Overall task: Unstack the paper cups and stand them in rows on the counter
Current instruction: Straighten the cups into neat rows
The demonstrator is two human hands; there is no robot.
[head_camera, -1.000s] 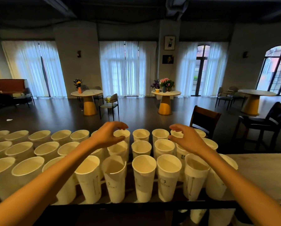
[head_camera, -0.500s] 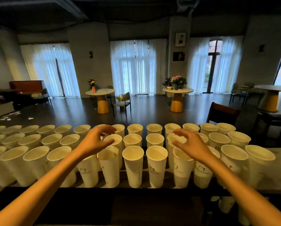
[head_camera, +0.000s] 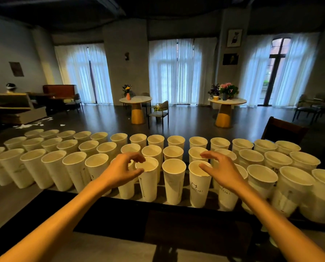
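Paper cups (head_camera: pixel 174 178) stand upright in three rows on the desk (head_camera: pixel 101 201), long axes vertical. Left hand (head_camera: pixel 120 170) and right hand (head_camera: pixel 221 170) hover over front-row rims, fingers (head_camera: pixel 137 157) curled, spread, holding nothing. Nearest cups lie at 12 o'clock, equally reachable.

left hand (head_camera: pixel 120 170): it's covering most of a front-row cup (head_camera: pixel 126 188), so there's no telling if the fingers are touching a rim
right hand (head_camera: pixel 221 170): it's blocking the cup behind it (head_camera: pixel 226 195), contact unclear too
cup rows: they're running off both side edges, end cups getting cropped
cup prints: logos are coming out too dim and blurry to read
far-left figure (head_camera: pixel 10 87): it's sitting too small and dark to make out
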